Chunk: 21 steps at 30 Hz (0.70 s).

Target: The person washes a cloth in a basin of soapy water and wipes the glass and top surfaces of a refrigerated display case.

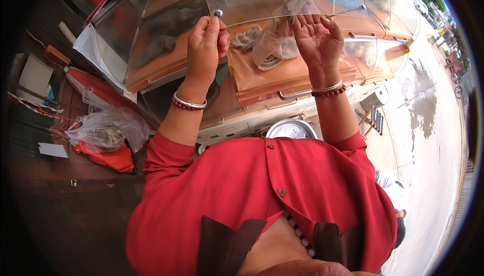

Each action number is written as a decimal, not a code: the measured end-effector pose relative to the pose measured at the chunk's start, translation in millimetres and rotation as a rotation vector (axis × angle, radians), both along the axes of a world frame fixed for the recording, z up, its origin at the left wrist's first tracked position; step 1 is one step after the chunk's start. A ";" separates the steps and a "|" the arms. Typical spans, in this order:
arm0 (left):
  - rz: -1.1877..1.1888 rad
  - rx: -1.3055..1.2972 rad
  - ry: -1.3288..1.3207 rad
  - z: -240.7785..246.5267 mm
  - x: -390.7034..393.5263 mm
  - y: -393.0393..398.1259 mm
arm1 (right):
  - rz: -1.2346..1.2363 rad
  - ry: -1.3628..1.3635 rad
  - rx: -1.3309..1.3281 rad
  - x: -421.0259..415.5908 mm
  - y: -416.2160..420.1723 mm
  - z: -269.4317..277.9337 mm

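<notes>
My left hand pinches the lower edge of a clear plastic panel, just below its round metal knob. My right hand is palm up with the fingers spread a little. Its fingertips reach the panel's lower edge and partly show through it. A crumpled off-white cloth lies on an orange-brown drawer between my hands. More pale cloth shows through the panel beside my right fingertips. A smaller greyish cloth lies left of the large one.
Dark cloth lies in the display case's left section. Left of the case are a plastic bag and a folded red umbrella. A metal basin and a small folding stool stand below. A person is at the lower right.
</notes>
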<state>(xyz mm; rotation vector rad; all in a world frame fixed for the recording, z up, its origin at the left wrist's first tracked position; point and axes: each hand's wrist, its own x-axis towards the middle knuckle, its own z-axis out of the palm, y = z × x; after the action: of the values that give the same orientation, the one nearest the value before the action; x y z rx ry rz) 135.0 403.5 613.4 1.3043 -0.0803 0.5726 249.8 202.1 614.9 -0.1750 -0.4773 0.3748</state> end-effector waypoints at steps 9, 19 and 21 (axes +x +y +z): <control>-0.003 -0.004 0.176 -0.2 -3.4 3.2 | 0.306 -0.279 -0.044 -19.5 97.2 -9.5; 0.087 0.075 0.057 -18.8 0.5 -0.4 | 0.278 -0.033 -0.344 -19.2 23.0 -48.8; 0.100 0.084 0.031 -20.1 0.9 -6.1 | 0.275 0.049 -0.392 -18.5 3.1 -53.2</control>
<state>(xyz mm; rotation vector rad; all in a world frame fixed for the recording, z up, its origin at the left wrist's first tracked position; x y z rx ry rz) 136.0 397.4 593.2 1.4046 -0.0137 0.6402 231.3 205.2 561.7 -0.4816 -0.3763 0.7400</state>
